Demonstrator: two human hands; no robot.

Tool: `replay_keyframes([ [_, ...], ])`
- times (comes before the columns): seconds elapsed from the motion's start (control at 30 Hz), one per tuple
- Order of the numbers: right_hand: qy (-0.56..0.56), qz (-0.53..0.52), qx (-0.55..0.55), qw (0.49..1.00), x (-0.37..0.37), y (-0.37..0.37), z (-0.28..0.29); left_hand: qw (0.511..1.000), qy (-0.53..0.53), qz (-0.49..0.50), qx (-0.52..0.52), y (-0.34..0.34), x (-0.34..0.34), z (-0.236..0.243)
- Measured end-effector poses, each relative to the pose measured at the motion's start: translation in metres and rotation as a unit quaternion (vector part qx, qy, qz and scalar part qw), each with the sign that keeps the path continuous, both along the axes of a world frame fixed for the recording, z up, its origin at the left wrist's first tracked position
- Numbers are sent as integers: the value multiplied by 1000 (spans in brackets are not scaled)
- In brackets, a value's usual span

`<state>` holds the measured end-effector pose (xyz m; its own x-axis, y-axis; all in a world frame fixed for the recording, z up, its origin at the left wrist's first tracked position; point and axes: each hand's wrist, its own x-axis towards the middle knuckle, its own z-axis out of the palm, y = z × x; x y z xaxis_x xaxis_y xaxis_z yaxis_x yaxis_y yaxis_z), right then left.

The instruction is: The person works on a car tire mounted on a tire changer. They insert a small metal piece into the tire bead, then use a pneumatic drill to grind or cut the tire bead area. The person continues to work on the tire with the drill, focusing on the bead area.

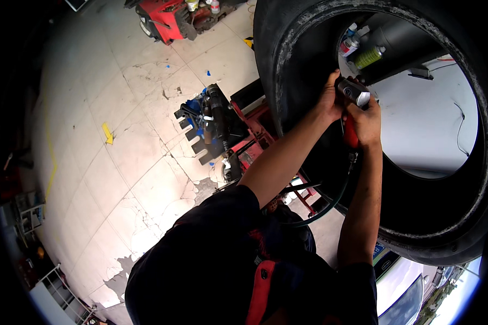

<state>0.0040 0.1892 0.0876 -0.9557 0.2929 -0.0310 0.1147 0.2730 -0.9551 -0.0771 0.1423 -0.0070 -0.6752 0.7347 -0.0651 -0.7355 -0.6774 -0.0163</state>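
Observation:
A large black tire [273, 59] stands upright at the right, its round opening facing me. Inside the opening, both my hands are on an air tool [354, 92] with a silver head and a red grip. My right hand [367, 123] is wrapped around the grip. My left hand [329, 102] is closed at the front of the head, its fingers partly hidden. A dark air hose [331, 203] runs from the bottom of the grip down past my body. Whatever tip the tool carries is hidden by my hands and the head.
Left of the tire stands a red metal stand [260, 127] beside a black tool rack [203, 127] with blue scraps. Farther back is a red machine [171, 21]. Spray cans [368, 57] show through the tire. A car [401, 287] is at the lower right. The tiled floor [103, 179] is cracked.

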Motion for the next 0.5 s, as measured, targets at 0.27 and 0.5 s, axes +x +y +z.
replay_keyframes([
  [0.27, -17, 3, 8, 1000, -3, -9, 4, 999, -28, -7, -15, -11, 3, 6],
  [0.5, -33, 9, 14, 999, -2, -9, 1, 999, -35, -13, -17, -11, 5, 3],
])
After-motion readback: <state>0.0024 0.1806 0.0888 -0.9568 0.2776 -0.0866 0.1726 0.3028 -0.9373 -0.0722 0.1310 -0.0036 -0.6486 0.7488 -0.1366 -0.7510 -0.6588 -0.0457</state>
